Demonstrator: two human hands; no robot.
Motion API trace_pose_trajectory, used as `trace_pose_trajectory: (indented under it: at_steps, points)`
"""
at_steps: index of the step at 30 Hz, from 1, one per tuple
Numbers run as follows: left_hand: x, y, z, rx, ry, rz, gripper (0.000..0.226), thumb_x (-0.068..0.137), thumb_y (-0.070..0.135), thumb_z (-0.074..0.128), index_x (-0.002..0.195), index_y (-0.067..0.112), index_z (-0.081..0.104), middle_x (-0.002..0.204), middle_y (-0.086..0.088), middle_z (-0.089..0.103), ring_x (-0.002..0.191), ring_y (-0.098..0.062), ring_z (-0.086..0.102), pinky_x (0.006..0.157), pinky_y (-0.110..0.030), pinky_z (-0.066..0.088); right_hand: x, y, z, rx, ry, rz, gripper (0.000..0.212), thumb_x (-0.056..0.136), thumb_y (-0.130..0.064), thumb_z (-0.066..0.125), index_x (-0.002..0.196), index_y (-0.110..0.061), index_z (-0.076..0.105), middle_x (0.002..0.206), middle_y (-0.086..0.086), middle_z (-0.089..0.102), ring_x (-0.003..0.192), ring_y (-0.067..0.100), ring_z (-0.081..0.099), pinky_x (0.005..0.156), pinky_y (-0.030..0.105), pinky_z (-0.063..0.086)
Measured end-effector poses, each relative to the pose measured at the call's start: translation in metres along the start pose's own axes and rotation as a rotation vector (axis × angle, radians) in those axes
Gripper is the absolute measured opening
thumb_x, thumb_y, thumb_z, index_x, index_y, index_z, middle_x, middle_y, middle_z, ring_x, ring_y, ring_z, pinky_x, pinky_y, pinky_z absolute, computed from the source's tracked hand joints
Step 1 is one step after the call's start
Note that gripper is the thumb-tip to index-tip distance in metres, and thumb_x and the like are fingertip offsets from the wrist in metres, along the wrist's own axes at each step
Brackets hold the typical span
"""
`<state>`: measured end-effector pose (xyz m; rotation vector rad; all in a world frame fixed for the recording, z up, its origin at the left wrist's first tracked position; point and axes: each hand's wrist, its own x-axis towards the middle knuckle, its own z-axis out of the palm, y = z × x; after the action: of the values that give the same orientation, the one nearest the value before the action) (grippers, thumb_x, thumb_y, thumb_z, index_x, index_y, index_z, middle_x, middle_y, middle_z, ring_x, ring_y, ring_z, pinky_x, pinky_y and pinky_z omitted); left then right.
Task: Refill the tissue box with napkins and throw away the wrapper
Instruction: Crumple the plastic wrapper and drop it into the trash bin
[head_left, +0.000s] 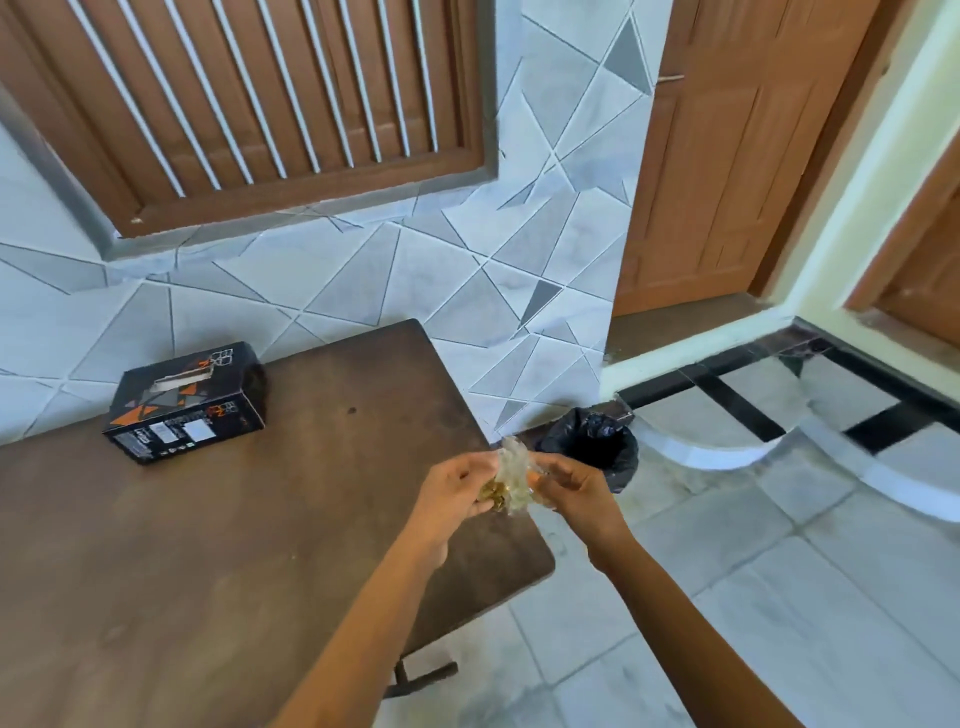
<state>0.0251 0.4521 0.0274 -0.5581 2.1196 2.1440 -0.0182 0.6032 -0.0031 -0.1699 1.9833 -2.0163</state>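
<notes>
A crumpled clear plastic wrapper (511, 480) with gold print is held between both hands over the table's right edge. My left hand (457, 491) pinches its left side and my right hand (574, 491) pinches its right side. The black tissue box (189, 402) with orange and grey triangles lies on the brown table (260, 545) near the wall, well to the left of my hands. White tissue shows in its top slot. A bin with a black liner (595, 447) stands on the floor just beyond the table's right corner, close behind the wrapper.
A tiled wall with a barred wooden window runs behind the table. A wooden door (727, 156) and a raised step with dark trim lie to the right. Pale floor tiles spread right of the table.
</notes>
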Motion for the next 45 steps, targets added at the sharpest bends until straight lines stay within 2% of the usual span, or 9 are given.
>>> trace_pose_trajectory:
  at_steps: [4,8,14,20,25,29,39,42,45]
  points:
    - [0.029,0.005,0.042,0.014,0.023,-0.027,0.012,0.09,0.02,0.06,0.098,0.015,0.066,0.092,-0.001,0.064,0.078,-0.007,0.063,0.065,-0.014,0.055,0.025,0.003,-0.04,0.042,0.033,0.006,0.024,0.084,0.0,0.059,0.107,-0.002,0.065,0.099,0.007,0.068,0.081,0.006,0.064,0.062,0.009,0.05]
    - [0.075,0.003,0.071,0.073,0.016,-0.045,0.01,0.089,0.01,0.059,0.096,0.006,0.064,0.079,-0.004,0.061,0.069,-0.008,0.061,0.058,-0.013,0.054,0.056,0.007,-0.074,0.058,0.041,0.03,0.023,0.085,-0.003,0.059,0.106,-0.008,0.067,0.105,0.009,0.069,0.091,0.014,0.064,0.076,0.018,0.052]
    - [0.162,0.008,0.135,0.065,-0.013,-0.092,0.013,0.086,0.004,0.062,0.077,0.014,0.064,0.08,-0.009,0.062,0.074,-0.016,0.06,0.073,-0.025,0.056,0.114,-0.002,-0.153,0.05,0.048,0.127,0.024,0.089,-0.009,0.055,0.109,-0.014,0.067,0.099,0.003,0.07,0.086,0.013,0.064,0.077,0.023,0.052]
    - [0.236,0.023,0.205,0.04,-0.016,-0.117,0.009,0.088,0.005,0.059,0.084,0.012,0.063,0.081,-0.007,0.064,0.068,-0.008,0.061,0.054,-0.01,0.051,0.184,-0.011,-0.228,-0.018,0.065,0.184,0.031,0.089,0.004,0.047,0.112,-0.01,0.063,0.094,0.003,0.066,0.079,0.01,0.062,0.071,0.016,0.053]
    - [0.293,0.03,0.248,0.109,-0.014,-0.163,0.011,0.088,0.016,0.06,0.082,0.023,0.066,0.09,-0.005,0.069,0.083,-0.015,0.065,0.077,-0.026,0.055,0.238,-0.004,-0.276,-0.029,0.124,0.239,0.033,0.086,0.005,0.05,0.116,-0.003,0.061,0.099,0.006,0.065,0.078,0.011,0.061,0.063,0.013,0.052]
    - [0.341,0.034,0.275,0.163,0.013,-0.164,0.016,0.091,0.013,0.055,0.1,0.01,0.067,0.096,-0.007,0.07,0.089,-0.019,0.065,0.084,-0.029,0.052,0.291,0.004,-0.31,-0.061,0.121,0.279,0.031,0.086,0.004,0.051,0.112,-0.006,0.063,0.093,0.002,0.063,0.074,0.006,0.059,0.055,0.004,0.047]
    - [0.437,0.029,0.328,0.061,0.196,-0.374,0.021,0.092,0.016,0.054,0.106,0.018,0.069,0.093,-0.001,0.068,0.089,-0.015,0.063,0.072,-0.022,0.052,0.421,0.041,-0.372,-0.247,-0.053,0.411,0.03,0.083,0.005,0.052,0.105,-0.007,0.067,0.099,0.006,0.066,0.097,0.021,0.061,0.084,0.029,0.047]
    - [0.467,0.006,0.326,0.011,0.206,-0.422,0.02,0.089,0.01,0.058,0.105,0.013,0.07,0.091,-0.003,0.07,0.083,-0.014,0.066,0.067,-0.016,0.054,0.451,0.07,-0.37,-0.318,-0.068,0.456,0.028,0.082,0.006,0.054,0.103,-0.006,0.067,0.102,0.006,0.066,0.094,0.018,0.06,0.082,0.022,0.046]
    - [0.499,-0.03,0.323,0.034,0.249,-0.481,0.019,0.086,0.009,0.061,0.099,0.016,0.073,0.097,-0.006,0.073,0.093,-0.022,0.068,0.086,-0.032,0.056,0.475,0.11,-0.361,-0.406,-0.08,0.489,0.026,0.082,0.007,0.054,0.1,-0.006,0.068,0.102,0.006,0.067,0.091,0.016,0.06,0.072,0.0,0.042]
